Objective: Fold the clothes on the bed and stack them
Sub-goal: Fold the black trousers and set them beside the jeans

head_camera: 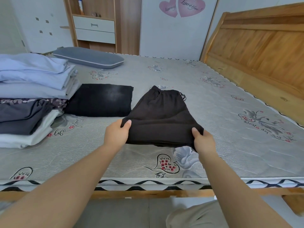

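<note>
Both arms reach forward over the bed (213, 99); left hand (117, 134) and right hand (204, 142) pinch the shorts' (162, 116) near corners; shorts extend away from them.

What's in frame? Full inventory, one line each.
dark brown garment: 1, folded, mid-mattress, near edge lifted
black folded garment: 1, left of it, flat
clothes stack: 1, pale blue over grey and white, far left
pillow: 1, grey-blue, far side
mattress: 1, grey, floral print
headboard: 1, wood, right
cabinet: 1, wood, white drawers, back wall
heart stickers: 2, pink, wall
left hand: grip on garment's near-left corner
right hand: grip on near-right corner
</note>
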